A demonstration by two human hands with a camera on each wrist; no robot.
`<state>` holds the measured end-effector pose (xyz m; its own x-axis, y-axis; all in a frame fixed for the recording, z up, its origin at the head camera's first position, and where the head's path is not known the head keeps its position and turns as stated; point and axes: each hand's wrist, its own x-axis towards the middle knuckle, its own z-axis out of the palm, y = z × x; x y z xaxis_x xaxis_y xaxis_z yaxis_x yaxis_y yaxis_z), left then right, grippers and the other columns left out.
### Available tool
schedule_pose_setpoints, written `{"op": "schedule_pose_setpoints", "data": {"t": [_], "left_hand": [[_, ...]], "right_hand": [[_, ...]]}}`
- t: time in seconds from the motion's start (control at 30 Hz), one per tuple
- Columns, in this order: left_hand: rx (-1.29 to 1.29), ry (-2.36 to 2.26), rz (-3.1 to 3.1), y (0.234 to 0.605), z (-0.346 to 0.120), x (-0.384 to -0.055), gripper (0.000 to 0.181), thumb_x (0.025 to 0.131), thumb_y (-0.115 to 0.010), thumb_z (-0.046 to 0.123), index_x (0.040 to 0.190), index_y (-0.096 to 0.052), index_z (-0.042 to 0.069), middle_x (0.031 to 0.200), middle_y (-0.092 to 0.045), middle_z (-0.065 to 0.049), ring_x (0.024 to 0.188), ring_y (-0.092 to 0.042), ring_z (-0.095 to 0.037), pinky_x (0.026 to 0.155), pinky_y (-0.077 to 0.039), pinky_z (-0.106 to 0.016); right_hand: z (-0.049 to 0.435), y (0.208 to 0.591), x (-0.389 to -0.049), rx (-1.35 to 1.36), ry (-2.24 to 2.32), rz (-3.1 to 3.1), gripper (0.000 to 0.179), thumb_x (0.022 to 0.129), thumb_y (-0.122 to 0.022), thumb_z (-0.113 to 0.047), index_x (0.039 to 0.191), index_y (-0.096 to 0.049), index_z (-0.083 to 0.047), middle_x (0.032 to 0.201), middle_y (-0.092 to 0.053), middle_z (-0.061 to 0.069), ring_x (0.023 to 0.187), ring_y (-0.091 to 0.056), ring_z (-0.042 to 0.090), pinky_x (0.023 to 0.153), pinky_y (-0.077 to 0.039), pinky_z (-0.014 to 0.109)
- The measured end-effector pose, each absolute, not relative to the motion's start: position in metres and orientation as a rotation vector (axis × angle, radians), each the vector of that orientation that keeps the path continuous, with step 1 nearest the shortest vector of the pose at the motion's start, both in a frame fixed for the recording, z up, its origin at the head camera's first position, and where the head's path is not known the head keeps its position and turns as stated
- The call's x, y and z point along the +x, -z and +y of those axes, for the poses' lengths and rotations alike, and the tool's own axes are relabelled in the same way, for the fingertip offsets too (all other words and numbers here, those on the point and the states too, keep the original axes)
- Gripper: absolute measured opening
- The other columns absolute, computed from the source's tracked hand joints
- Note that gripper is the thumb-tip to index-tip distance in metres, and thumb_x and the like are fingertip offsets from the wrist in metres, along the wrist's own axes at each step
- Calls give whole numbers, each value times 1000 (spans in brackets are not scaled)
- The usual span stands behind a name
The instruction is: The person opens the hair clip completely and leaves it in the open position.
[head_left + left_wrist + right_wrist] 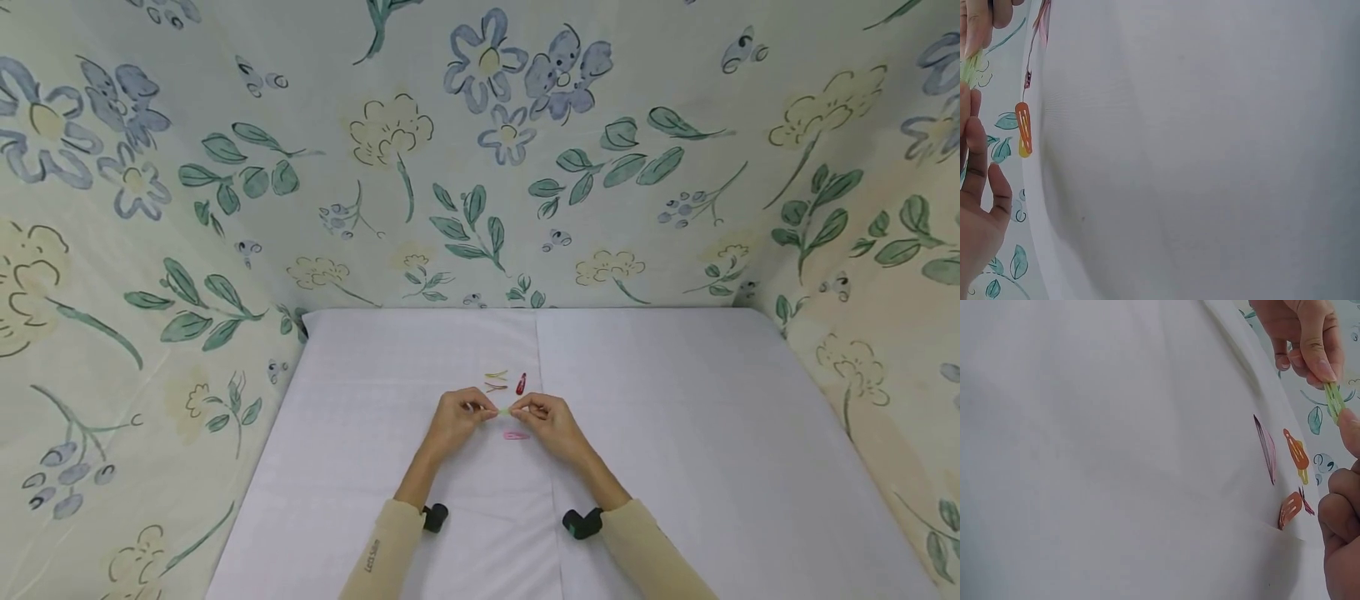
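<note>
A light green snap hair clip (1334, 400) is stretched between my two hands above the white cloth. My left hand (453, 421) pinches one end of it with thumb and fingertips, and my right hand (555, 429) pinches the other. The middle of the clip shows between the fingertips; its ends are hidden under them. On the cloth just nearer to me lies a pink hair clip (515, 435). Beyond the hands are a red hair clip (521, 384), an orange hair clip (496, 387) and a yellow hair clip (496, 375).
White cloth (360, 375) covers the table, with a crease running front to back near the right hand. Floral fabric (480, 225) hangs behind the far edge and along both sides. A black wrist camera (582, 523) sits by the right sleeve, another (435, 517) by the left.
</note>
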<state>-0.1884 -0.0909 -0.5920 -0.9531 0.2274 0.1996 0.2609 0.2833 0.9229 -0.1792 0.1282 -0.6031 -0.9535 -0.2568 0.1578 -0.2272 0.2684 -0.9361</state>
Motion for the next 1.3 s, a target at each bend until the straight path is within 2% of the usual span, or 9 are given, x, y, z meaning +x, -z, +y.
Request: {"op": "schedule_pose_setpoints", "data": {"t": [0.3,0.57,0.93,1.3], "left_hand": [[-489,1850,-2574,591,-95,-189,6,84,-84,8,82,-80,12,80,-77,-6,72,-59,-8,73,-46,-22],[-436,1828,-2547,592,-97,-190,4,84,-85,10,82,-82,10,80,-78,-7,70,-60,-6,70,-48,-21],[-357,1825,-2517,595,-99,-190,7,82,-86,10,85,-83,4,81,-79,-8,67,-58,-6,64,-46,-19],[-285,1763,-2525,594,-96,-192,7,79,-89,10,84,-84,9,82,-79,-8,66,-56,-5,59,-45,-17]], "right_hand": [[136,601,-181,-521,1801,2344,8,98,-72,-13,99,-77,-7,56,-31,-5,49,-24,1,49,-27,18],[132,604,-183,-533,1831,2393,11,96,-73,-13,102,-78,-5,55,-30,-6,47,-22,0,47,-25,20],[129,602,-184,-469,1778,2416,9,96,-74,-18,100,-79,-11,55,-33,-7,47,-25,-2,49,-27,17],[127,604,-189,-516,1712,2554,10,97,-73,-18,101,-80,-11,58,-34,-8,52,-28,-1,53,-30,19]]}}
